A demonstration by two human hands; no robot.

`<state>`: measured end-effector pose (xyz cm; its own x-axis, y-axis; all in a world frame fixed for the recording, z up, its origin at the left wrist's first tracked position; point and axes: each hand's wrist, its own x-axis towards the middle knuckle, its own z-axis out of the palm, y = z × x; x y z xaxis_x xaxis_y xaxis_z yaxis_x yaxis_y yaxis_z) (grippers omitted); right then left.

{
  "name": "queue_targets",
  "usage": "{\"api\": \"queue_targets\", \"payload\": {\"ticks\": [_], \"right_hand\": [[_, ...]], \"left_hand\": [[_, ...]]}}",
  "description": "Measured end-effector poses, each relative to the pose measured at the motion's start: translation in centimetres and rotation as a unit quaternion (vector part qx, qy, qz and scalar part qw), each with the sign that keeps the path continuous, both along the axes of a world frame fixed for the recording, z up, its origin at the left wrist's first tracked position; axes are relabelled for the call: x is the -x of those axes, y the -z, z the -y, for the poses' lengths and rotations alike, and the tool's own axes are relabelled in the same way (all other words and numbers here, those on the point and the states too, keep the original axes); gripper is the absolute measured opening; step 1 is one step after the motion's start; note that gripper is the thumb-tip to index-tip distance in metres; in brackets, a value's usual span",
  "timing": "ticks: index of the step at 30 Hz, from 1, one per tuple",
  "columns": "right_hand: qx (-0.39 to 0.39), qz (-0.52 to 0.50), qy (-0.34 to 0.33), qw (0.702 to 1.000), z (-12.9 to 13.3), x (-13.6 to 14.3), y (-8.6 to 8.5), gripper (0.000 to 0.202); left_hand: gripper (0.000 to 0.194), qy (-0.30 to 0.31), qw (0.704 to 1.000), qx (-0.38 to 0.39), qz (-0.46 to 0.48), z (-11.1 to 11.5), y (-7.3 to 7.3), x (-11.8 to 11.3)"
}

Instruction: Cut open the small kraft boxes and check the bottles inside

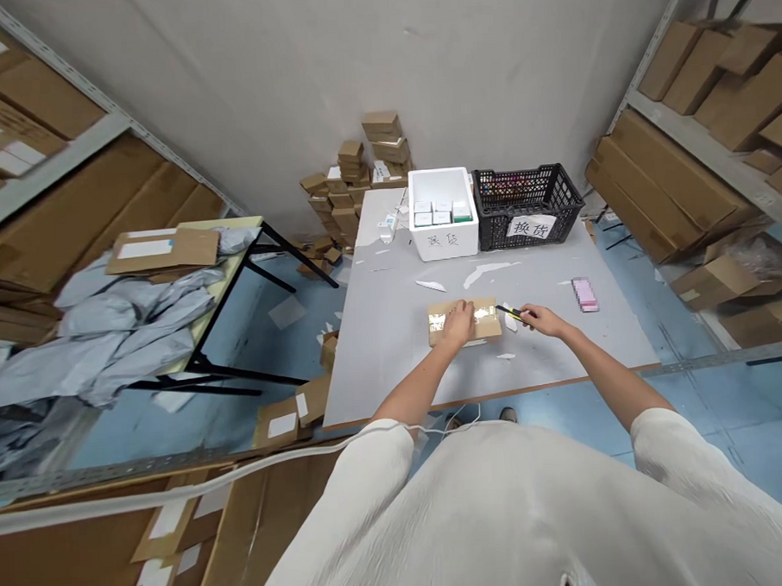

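A small brown cardboard box point(488, 317) with shiny tape along its top lies on the grey table point(380, 328) near the front edge. My left hand point(459, 323) rests on top of the box, fingers bent over it and holding it against the table. To the right of the box, my right hand point(541, 319) is closed round a yellow and black utility knife point(511, 312). The knife points left, its tip at the box's right end; whether the blade touches the box is too small to tell.
Behind the box stand a white foam bin point(444, 243) holding small boxes and a black plastic crate point(530, 211). A pink patterned object point(585, 294) lies at the right. Paper scraps dot the tabletop. Grey parcels point(139, 313) cover a side table at left.
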<state>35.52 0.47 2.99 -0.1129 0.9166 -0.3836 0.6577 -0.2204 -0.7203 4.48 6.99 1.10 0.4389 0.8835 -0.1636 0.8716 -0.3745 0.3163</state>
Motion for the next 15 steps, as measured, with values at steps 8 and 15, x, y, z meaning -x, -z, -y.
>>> {"api": "queue_targets", "payload": {"ticks": [8, 15], "right_hand": [[-0.116, 0.210, -0.138, 0.961, 0.7, 2.6, -2.1, 0.034], [-0.121, 0.266, -0.120, 0.949, 1.0, 2.8, -0.8, 0.038]], "left_hand": [[0.058, 0.014, 0.999, 0.001, -0.031, -1.7, 0.3, -1.1], [0.071, 0.023, 0.999, -0.010, -0.033, -0.7, 0.8, -1.1]]}}
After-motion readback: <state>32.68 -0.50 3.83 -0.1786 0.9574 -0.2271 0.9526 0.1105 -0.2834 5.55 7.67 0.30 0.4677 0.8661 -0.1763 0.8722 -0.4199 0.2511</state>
